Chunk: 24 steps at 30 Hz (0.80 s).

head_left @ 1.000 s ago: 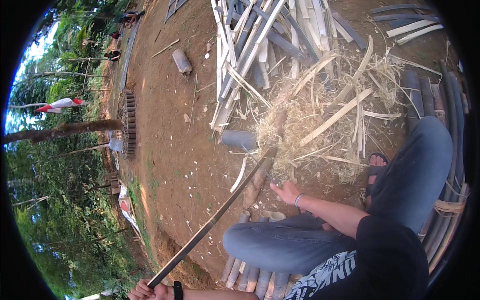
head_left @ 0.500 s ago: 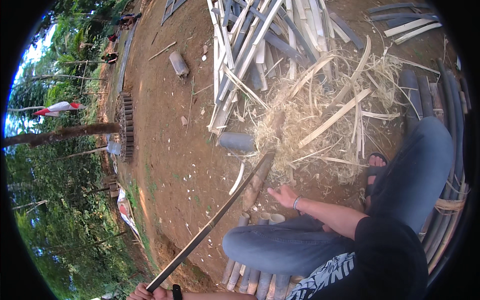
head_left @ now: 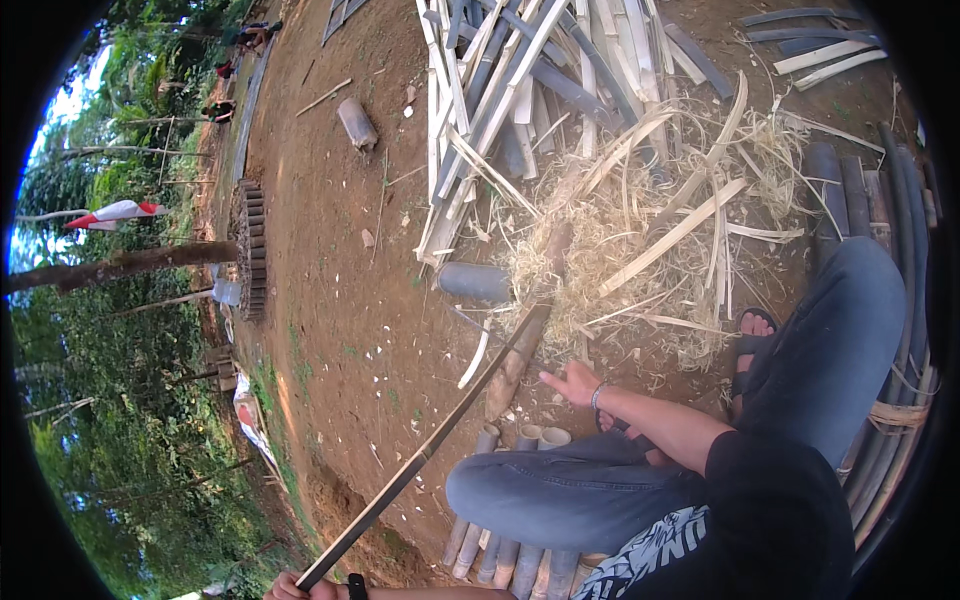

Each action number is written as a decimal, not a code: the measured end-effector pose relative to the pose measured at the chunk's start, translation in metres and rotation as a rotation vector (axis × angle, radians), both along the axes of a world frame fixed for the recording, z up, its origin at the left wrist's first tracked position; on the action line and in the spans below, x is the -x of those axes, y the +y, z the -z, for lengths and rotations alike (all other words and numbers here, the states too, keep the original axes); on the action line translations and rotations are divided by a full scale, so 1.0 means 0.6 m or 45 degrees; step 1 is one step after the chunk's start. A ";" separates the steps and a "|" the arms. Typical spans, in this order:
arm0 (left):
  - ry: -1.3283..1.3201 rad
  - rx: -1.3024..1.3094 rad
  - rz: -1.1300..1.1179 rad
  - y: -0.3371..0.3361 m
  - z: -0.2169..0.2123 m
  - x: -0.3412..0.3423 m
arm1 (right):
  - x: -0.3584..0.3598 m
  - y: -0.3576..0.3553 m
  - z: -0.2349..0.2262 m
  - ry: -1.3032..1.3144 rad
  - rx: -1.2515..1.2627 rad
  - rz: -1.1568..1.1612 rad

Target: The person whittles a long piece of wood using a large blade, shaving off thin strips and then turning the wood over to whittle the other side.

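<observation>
A long, thin dark bamboo strip (head_left: 430,455) runs diagonally from the lower left up to the straw pile. My left hand (head_left: 300,588), wearing a dark wristband, is shut around its lower end at the bottom edge of the view. My right hand (head_left: 572,384), with a bracelet on the wrist, hovers over the ground with its fingers spread. It holds nothing and sits just right of a short brown bamboo billet (head_left: 508,372) lying under the strip's upper end. I am seated, with my jeans-clad knee (head_left: 540,495) below that hand.
A heap of pale shavings and slivers (head_left: 620,250) lies ahead, with a stack of split slats (head_left: 520,90) behind it. Grey bamboo segments (head_left: 475,282) (head_left: 357,124) rest on the dirt. Bamboo poles (head_left: 500,550) lie under me and dark poles (head_left: 900,200) to the right. My sandalled foot (head_left: 752,335) is near the shavings.
The view drifts slightly. The strip and both hands stay almost where they were.
</observation>
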<state>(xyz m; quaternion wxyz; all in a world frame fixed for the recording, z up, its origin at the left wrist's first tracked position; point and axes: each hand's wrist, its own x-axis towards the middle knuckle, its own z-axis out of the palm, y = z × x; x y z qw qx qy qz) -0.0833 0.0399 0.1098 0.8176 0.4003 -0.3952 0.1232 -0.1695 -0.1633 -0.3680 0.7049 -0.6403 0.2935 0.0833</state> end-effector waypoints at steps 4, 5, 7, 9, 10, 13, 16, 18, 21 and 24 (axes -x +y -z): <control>0.017 0.005 -0.118 -0.001 -0.006 0.005 | 0.025 -0.022 0.079 0.377 -0.140 0.315; -0.007 -0.020 -0.066 -0.002 -0.004 0.012 | 0.033 -0.028 0.080 0.383 -0.042 0.108; -0.015 -0.026 -0.032 -0.006 0.001 0.017 | 0.011 0.000 0.057 0.359 -0.095 0.210; -0.008 -0.001 -0.069 -0.007 0.001 0.016 | 0.004 0.020 0.042 0.300 0.013 0.246; -0.006 0.011 -0.090 -0.005 0.001 0.014 | 0.008 0.014 0.041 0.270 0.037 0.191; -0.004 -0.004 -0.069 -0.007 0.000 0.021 | 0.037 -0.020 0.059 0.262 0.037 0.095; -0.021 0.058 -0.003 -0.027 0.003 0.030 | 0.037 -0.022 0.062 0.293 0.109 0.127; -0.173 -0.024 0.047 -0.045 0.008 0.035 | 0.026 -0.014 0.015 0.202 0.115 0.122; -0.164 -0.104 0.493 -0.051 -0.009 0.039 | 0.016 0.000 -0.072 -0.060 0.078 0.036; -0.213 -0.094 0.747 -0.050 -0.019 0.034 | 0.020 0.028 -0.180 -0.349 0.161 -0.075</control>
